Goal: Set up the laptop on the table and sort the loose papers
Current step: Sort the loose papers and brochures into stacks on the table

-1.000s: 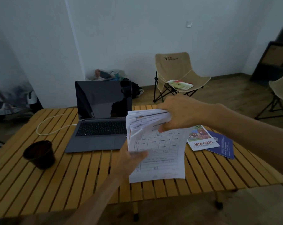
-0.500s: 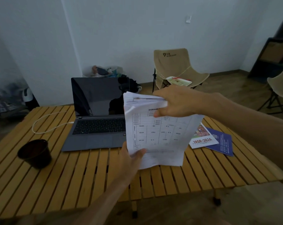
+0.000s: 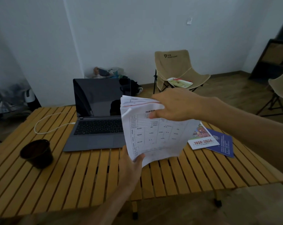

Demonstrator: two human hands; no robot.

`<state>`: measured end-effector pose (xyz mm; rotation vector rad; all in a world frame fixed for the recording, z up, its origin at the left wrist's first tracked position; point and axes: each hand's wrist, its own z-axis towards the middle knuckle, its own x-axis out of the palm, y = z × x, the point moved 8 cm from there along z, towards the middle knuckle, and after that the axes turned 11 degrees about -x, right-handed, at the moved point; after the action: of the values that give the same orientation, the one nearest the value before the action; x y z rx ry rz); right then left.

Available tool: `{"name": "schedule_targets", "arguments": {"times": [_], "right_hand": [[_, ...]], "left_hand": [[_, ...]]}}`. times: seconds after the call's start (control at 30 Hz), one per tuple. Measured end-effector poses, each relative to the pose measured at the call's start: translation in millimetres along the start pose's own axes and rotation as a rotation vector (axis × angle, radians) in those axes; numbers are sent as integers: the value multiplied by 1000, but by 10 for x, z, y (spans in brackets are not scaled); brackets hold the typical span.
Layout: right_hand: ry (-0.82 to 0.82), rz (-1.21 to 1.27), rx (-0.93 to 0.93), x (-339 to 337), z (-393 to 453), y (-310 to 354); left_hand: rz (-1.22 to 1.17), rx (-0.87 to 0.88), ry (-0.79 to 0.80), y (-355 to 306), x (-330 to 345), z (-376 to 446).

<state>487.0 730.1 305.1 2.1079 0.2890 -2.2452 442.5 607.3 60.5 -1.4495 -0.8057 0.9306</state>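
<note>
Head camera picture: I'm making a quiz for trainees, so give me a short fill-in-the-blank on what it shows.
1. Both hands, left hand and right hand, hold a stack of ____.
2. The laptop on the slatted table has its lid ____.
3. A white cable is plugged into the laptop's ____ side, as the picture shows it.
4. The dark cup stands on the ____.

Missing words: papers; open; left; table

A sparse home room: slatted camping table [image 3: 72, 184], folding chair [image 3: 175, 69], bare white walls.
</note>
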Motion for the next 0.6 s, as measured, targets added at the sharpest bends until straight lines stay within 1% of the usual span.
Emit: {"name": "schedule_targets", "arguments": {"times": [0.07,0.17,0.2,0.3,0.43,0.53,0.6], "right_hand": [[23,-4,8,10,11,-32],[51,20,46,116,-8,-92],[48,31,55,136,-7,-104],[58,13,65,187,37,-103],[56,-32,20,274,124,-48],[50,-6,10,188,179,-87],[41,68,43,52,200,-230]], "left_hand": [[10,4,26,24,4,50],[25,-74,173,114,75,6],[28,-99,200,142,87,-17],[25,-138,229,218,97,-37],[13,-174,229,266,55,-26],[21,-173,264,158,52,-32],[38,-160,309,7,43,-54]]}}
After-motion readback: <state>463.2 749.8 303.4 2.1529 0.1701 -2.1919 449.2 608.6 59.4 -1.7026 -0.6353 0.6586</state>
